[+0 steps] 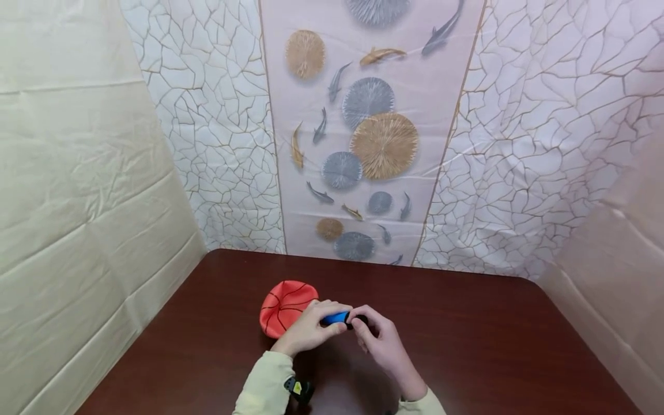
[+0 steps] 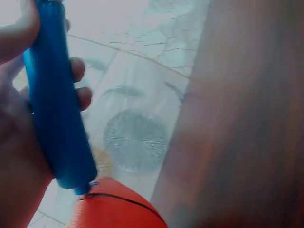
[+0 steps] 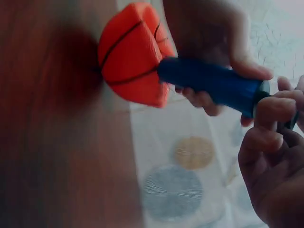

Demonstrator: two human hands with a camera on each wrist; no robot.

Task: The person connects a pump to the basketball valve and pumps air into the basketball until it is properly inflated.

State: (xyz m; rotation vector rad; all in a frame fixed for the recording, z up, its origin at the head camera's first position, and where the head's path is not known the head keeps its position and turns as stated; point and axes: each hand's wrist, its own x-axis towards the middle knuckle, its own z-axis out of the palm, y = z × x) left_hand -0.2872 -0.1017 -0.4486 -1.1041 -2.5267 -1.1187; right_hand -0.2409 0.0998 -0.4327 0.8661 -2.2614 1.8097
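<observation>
Nearest, at the right end of the blue pump [image 1: 337,318], the right hand [image 1: 383,341] curls its fingers in, pinching the black handle [image 1: 363,319]. The left hand [image 1: 309,328] has its fingers wrapped round the pump's barrel [image 2: 57,104], above the dark brown surface [image 1: 467,328]. Left of the pump, at its nozzle [image 2: 82,189], sits a slack red ball [image 1: 282,305]; well beyond the pump hangs a fish-patterned cloth [image 1: 316,225].

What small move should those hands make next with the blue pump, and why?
Probably draw the black handle outward with the right hand: the red ball looks caved in, and the left hand grips the blue pump, whose far end seems to meet the ball.
</observation>
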